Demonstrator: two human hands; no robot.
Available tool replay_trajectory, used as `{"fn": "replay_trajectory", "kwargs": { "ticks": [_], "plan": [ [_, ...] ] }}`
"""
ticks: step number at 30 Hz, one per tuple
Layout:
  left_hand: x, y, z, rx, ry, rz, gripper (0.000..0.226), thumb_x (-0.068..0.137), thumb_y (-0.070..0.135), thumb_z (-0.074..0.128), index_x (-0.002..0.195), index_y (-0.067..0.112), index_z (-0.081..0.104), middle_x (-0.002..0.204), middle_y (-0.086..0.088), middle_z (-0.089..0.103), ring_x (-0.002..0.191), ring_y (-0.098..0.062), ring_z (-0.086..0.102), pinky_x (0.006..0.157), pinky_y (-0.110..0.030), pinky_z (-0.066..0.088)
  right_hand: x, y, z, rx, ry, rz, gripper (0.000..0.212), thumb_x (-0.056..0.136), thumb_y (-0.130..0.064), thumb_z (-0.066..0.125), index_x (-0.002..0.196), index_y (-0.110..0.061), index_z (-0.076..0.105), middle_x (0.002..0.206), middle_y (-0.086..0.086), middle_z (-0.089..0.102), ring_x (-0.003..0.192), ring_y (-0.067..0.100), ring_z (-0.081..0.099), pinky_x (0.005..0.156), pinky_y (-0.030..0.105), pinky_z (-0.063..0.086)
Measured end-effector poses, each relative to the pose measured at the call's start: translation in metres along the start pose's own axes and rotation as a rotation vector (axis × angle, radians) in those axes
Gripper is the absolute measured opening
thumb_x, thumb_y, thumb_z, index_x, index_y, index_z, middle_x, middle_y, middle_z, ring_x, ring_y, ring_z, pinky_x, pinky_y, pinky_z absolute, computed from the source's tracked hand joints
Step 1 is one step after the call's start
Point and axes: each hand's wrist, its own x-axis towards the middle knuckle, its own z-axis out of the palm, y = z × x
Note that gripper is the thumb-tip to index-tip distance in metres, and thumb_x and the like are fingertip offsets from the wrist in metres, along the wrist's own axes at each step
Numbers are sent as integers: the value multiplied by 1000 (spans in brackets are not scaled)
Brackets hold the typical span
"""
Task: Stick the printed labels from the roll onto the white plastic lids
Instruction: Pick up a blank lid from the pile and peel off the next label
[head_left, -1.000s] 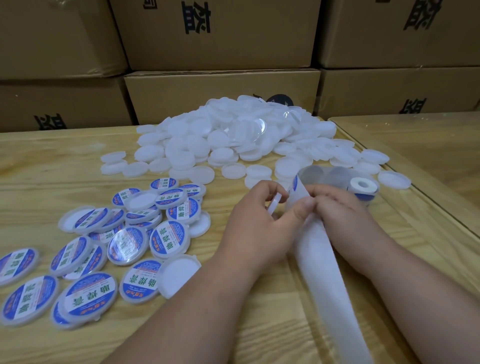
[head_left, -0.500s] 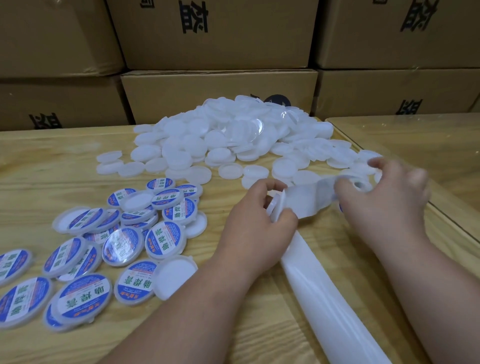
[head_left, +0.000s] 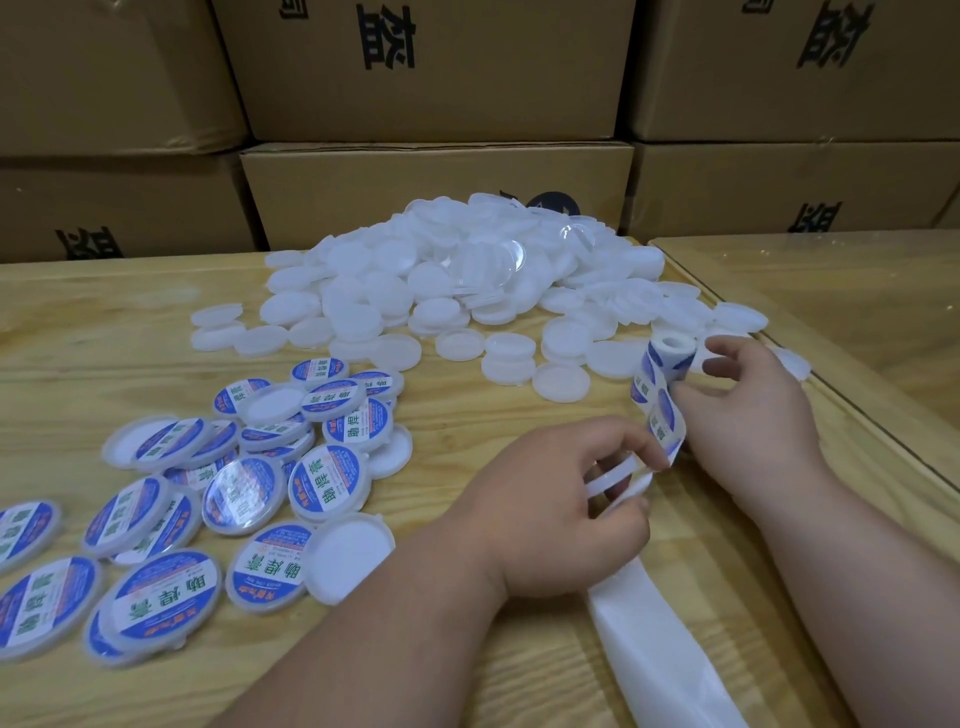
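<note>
A big heap of plain white lids (head_left: 467, 275) covers the back middle of the wooden table (head_left: 104, 332). Labelled lids (head_left: 327, 480) with blue and white printed stickers lie spread at the left front. The small label roll (head_left: 670, 356) stands on the table at the right, a strip of printed labels (head_left: 660, 415) unwinding from it. My right hand (head_left: 748, 415) touches the roll and strip with loosely bent fingers. My left hand (head_left: 561, 514) holds a white lid (head_left: 613, 480) edge-on and pinches the strip's end. Bare white backing tape (head_left: 654, 649) trails toward me.
Stacked brown cardboard boxes (head_left: 436, 176) stand as a wall behind the table. A second wooden table (head_left: 841, 291) under a glass sheet adjoins at the right, with a raised edge between the two. Some plain lids (head_left: 737, 317) lie near that edge.
My right hand drew back from the roll toward my left hand, and the strip now shows its printed side. The left hand shifted slightly right, still with the lid.
</note>
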Motion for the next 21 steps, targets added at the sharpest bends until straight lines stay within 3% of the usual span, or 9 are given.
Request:
{"fn": "replay_trajectory", "kwargs": {
  "ticks": [2,4,6,9,13,17,19,21],
  "plan": [
    [0,0,1,23,-9,11,30,78,30,61,106,40,63,77,25,58,69,-6,58,65,-24,47,-1,-2,0,36,-9,15,43,89,-31,67,131,-28,56,114,-15,58,79,-11,55,62,19,38],
    [0,-1,1,31,-12,10,30,79,31,63,107,41,63,78,26,58,71,-6,58,66,-23,48,-1,-6,-2,35,18,38,25,88,-37,63,109,-22,63,97,-16,66,76,1,62,61,28,40],
    [1,-2,1,36,-15,18,30,80,29,66,108,41,63,79,24,57,72,-6,57,67,-23,48,-3,-10,-6,44,-26,76,39,85,-47,56,87,-8,65,65,-6,68,56,9,60,55,30,40],
    [1,-3,2,48,-20,23,31,81,29,67,109,41,63,78,23,57,71,-5,55,66,-24,48,-10,-16,-9,25,-246,121,45,86,-44,54,78,0,61,48,5,62,36,19,51,42,25,39],
    [1,-3,1,-57,-8,24,24,81,43,67,106,40,64,74,25,57,66,1,53,65,-21,42,-13,-16,-6,128,-372,72,21,86,-19,60,77,0,62,51,6,59,41,20,55,43,28,43],
    [3,-4,-3,-234,103,-30,26,82,54,65,102,38,66,83,16,65,73,-8,62,70,-38,55,-16,-17,-3,306,-461,86,14,86,-14,65,79,-4,71,75,17,73,66,33,66,66,44,55],
    [4,-5,-2,-202,142,-60,26,80,52,71,102,41,64,85,19,65,69,-1,59,65,-28,51,-17,-18,-3,386,-490,130,15,88,-17,69,81,-5,73,82,22,75,71,34,71,70,47,58],
    [5,-6,-1,-114,160,-76,31,76,49,76,103,45,61,89,26,62,78,4,58,70,-18,45,-17,-19,-1,427,-503,156,24,89,-25,73,79,-3,70,79,20,75,65,29,70,64,40,56]
  ]
}}
